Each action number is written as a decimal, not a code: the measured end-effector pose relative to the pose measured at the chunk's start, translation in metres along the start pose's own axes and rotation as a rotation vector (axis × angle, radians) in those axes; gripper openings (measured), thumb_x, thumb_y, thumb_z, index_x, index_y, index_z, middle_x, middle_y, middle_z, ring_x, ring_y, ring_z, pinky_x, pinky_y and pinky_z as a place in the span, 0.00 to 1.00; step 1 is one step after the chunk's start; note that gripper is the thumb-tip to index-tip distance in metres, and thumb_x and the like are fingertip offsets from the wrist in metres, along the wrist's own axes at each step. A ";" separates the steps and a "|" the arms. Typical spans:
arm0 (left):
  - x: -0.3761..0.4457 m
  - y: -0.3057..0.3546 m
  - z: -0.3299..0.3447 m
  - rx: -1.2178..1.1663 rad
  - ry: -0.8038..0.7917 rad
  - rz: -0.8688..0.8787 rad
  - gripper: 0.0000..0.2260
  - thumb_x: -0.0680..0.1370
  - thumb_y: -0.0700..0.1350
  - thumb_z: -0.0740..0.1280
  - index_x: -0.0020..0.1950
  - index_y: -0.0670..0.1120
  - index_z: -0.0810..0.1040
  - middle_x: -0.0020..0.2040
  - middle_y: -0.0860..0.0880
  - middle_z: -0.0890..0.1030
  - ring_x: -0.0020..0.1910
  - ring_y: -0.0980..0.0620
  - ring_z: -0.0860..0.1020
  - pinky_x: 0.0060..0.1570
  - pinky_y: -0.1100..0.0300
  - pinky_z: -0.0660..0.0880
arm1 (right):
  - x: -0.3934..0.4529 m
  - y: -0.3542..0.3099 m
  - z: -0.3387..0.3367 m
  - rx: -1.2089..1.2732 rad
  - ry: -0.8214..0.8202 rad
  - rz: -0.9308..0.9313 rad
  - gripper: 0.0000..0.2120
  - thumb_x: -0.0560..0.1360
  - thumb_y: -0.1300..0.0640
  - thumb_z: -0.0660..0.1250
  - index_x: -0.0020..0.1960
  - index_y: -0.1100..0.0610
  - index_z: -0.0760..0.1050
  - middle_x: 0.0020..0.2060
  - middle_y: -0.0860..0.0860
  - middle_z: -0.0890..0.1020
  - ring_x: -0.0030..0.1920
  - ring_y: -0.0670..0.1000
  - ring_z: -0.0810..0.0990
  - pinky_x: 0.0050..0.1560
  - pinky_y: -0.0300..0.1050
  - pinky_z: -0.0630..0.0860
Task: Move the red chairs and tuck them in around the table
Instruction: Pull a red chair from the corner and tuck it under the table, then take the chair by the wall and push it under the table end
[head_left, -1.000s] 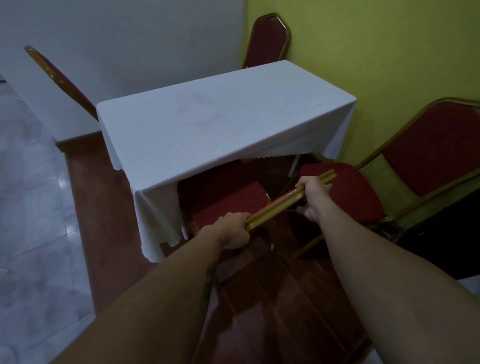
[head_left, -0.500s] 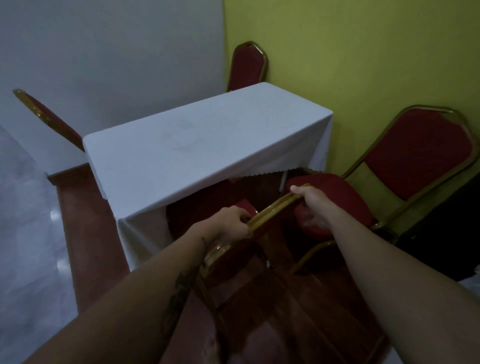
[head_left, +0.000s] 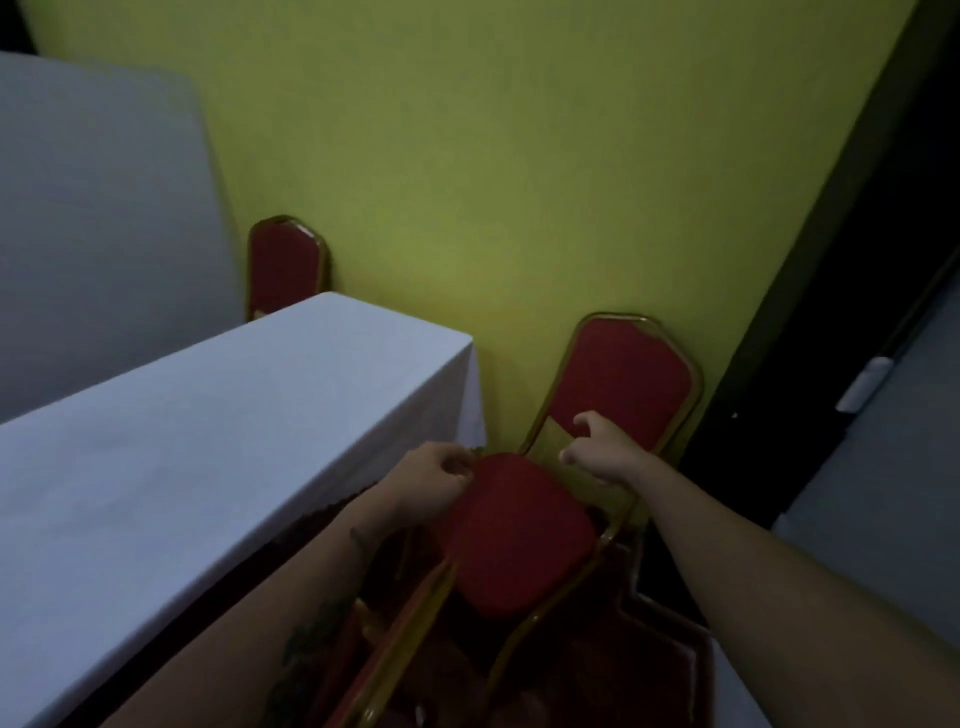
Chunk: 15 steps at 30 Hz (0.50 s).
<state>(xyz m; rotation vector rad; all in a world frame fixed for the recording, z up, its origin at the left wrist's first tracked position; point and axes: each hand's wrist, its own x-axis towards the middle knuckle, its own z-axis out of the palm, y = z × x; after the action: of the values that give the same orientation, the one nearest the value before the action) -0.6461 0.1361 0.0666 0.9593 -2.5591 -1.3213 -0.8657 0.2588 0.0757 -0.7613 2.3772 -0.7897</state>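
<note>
A table (head_left: 171, 441) draped in smooth white cloth fills the left side, its far right corner close to the yellow-green wall (head_left: 493, 182). Behind its far end stands a red chair (head_left: 284, 270), only the padded, gold-framed back showing. The left hand (head_left: 434, 475) reaches forward just off the table's right corner, fingers curled loosely, touching the near edge of the second chair's seat (head_left: 511, 535); whether it grips is unclear. That seat is a rounded red cushion on a thin gold metal frame. The right hand (head_left: 597, 449) hovers open, fingers spread and bent, in front of the chair's arched red backrest (head_left: 623, 382), which stands against the wall. Both forearms are bare and extended. A gold chair-back rail (head_left: 400, 649) slants across the lower centre beside the table's near edge.
</note>
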 end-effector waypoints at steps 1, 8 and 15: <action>0.017 0.008 0.003 -0.016 -0.015 0.019 0.16 0.72 0.47 0.67 0.59 0.52 0.83 0.55 0.50 0.86 0.56 0.49 0.83 0.62 0.48 0.78 | 0.008 0.007 -0.015 0.005 0.020 0.020 0.34 0.78 0.59 0.70 0.80 0.54 0.61 0.76 0.57 0.67 0.67 0.58 0.74 0.63 0.56 0.78; 0.146 0.069 0.042 -0.006 -0.124 0.090 0.25 0.68 0.51 0.63 0.64 0.49 0.82 0.59 0.46 0.85 0.58 0.46 0.83 0.63 0.47 0.78 | 0.082 0.069 -0.111 0.049 0.123 0.171 0.34 0.78 0.58 0.68 0.81 0.54 0.61 0.78 0.56 0.65 0.72 0.59 0.69 0.61 0.53 0.74; 0.310 0.145 0.099 0.007 -0.111 0.067 0.14 0.80 0.43 0.66 0.66 0.45 0.80 0.60 0.44 0.84 0.56 0.45 0.82 0.47 0.58 0.75 | 0.207 0.123 -0.190 0.070 0.166 0.184 0.36 0.73 0.56 0.65 0.80 0.53 0.61 0.71 0.55 0.70 0.67 0.58 0.73 0.65 0.56 0.76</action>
<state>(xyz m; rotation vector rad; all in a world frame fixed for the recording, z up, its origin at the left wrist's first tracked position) -0.9997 0.0879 0.0591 0.8158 -2.6534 -1.3855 -1.1720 0.2774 0.0674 -0.4557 2.5073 -0.8823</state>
